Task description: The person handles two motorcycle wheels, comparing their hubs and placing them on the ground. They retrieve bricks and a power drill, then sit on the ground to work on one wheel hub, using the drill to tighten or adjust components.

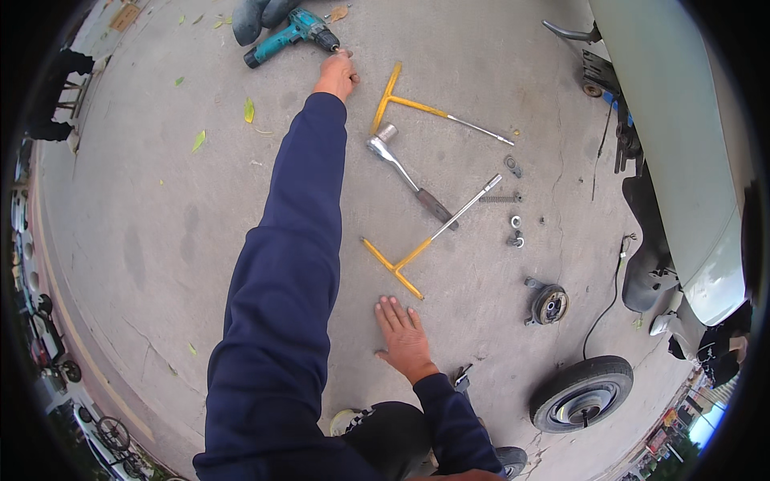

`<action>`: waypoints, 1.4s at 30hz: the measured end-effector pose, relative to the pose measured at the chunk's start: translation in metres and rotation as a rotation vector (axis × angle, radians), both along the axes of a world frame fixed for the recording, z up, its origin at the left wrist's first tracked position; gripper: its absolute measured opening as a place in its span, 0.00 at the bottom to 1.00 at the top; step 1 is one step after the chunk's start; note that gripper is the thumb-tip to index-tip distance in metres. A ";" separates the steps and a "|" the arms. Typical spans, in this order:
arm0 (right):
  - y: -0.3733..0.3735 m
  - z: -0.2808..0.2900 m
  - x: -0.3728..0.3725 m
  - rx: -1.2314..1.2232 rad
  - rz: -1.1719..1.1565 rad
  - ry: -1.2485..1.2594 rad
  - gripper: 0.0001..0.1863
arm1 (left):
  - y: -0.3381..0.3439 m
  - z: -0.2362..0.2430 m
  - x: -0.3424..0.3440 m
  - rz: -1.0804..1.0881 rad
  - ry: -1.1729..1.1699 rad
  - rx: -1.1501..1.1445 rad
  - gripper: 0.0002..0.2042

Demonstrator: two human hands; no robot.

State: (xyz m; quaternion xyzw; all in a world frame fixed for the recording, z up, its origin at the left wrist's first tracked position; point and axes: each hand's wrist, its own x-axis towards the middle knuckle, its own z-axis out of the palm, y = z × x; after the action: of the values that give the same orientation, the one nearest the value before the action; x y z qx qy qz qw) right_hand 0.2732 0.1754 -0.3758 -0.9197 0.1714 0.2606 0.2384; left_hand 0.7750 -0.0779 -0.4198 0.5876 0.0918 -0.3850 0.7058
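Note:
My left hand (337, 74) is stretched far forward, its curled fingers at the front end of a teal cordless drill (290, 34) lying on the concrete; whether it grips the drill is unclear. My right hand (403, 337) rests flat on the ground close to me, fingers apart and holding nothing. Just beyond it lies a yellow T-handle socket wrench (417, 255). Between the hands lie a second yellow T-handle wrench (417, 104) and a chrome ratchet wrench (405, 172) with a black grip.
Small bolts, nuts and a spring (513, 216) are scattered to the right of the tools. A round hub part (549, 305), a small wheel with tyre (581, 393) and a black cable (609, 297) lie beside a pale scooter body (682, 144). Dark rubber (253, 16) sits behind the drill.

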 end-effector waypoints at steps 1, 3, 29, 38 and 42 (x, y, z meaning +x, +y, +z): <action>-0.002 -0.002 -0.002 -0.006 -0.004 -0.013 0.64 | 0.005 -0.001 -0.003 0.047 0.035 0.015 0.10; -0.002 -0.004 0.001 -0.006 -0.015 -0.025 0.65 | 0.034 -0.007 -0.013 -0.018 -0.082 0.136 0.08; 0.156 0.176 -0.238 0.340 -0.630 -1.064 0.40 | 0.461 0.408 -0.515 -1.597 -1.052 0.506 0.20; 0.185 0.296 -0.493 0.239 -1.485 -0.732 0.27 | 0.422 0.162 -0.619 -1.538 -0.510 0.352 0.11; 0.218 0.296 -0.585 -0.043 -1.651 -0.753 0.28 | 0.437 0.020 -0.630 -1.554 -0.592 0.416 0.15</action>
State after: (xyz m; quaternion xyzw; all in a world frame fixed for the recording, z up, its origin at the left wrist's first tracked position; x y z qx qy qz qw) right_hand -0.3118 0.3938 -0.0803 -0.5330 0.6917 -0.3142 0.3725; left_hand 0.1447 0.3591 -0.4001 0.6776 -0.4561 -0.5654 0.1144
